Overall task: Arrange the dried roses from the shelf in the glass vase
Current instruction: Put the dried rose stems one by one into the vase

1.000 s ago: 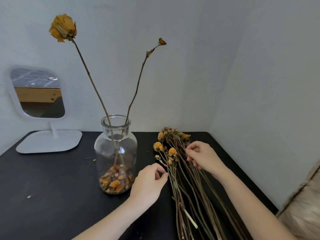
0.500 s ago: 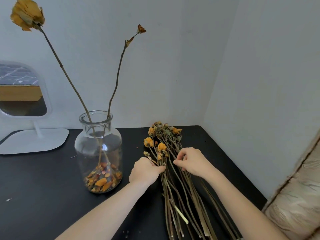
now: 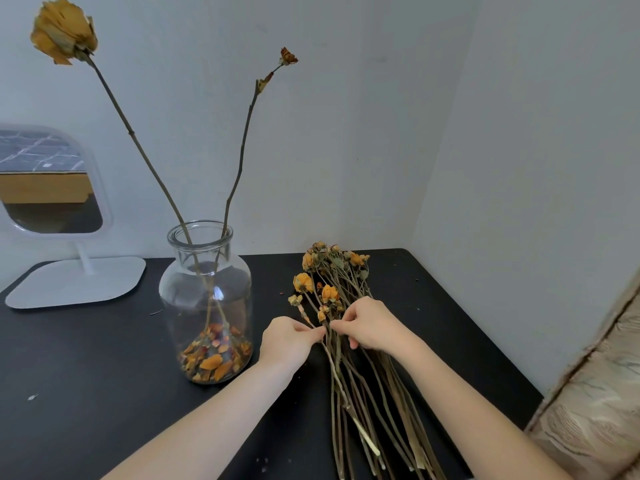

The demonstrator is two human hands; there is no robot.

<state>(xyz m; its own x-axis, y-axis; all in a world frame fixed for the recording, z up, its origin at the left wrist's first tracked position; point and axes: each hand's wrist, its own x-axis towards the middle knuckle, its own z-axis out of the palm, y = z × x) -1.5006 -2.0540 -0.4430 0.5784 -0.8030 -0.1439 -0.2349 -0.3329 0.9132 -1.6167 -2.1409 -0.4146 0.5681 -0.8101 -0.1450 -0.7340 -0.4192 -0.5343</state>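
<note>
1. Both bare forearms reach forward from the lower edge and converge, so the 2 hands almost meet fingertip to fingertip.
2. The left hand (image 3: 289,341), knuckles up, pinches a thin stem (image 3: 337,379) between thumb and fingers.
3. The right hand (image 3: 374,327) pinches into the dried roses (image 3: 330,293) with thumb and forefinger, its other fingers curled downward.

I see a black table (image 3: 86,358) that stands in a corner of pale walls (image 3: 363,133). At the far left of the table stands a white-framed mirror (image 3: 52,181) on a flat white base (image 3: 76,282). A small pale crumb (image 3: 32,397) lies on the table's left part. Beyond the table's right edge there is a beige patterned fabric (image 3: 595,410).
</note>
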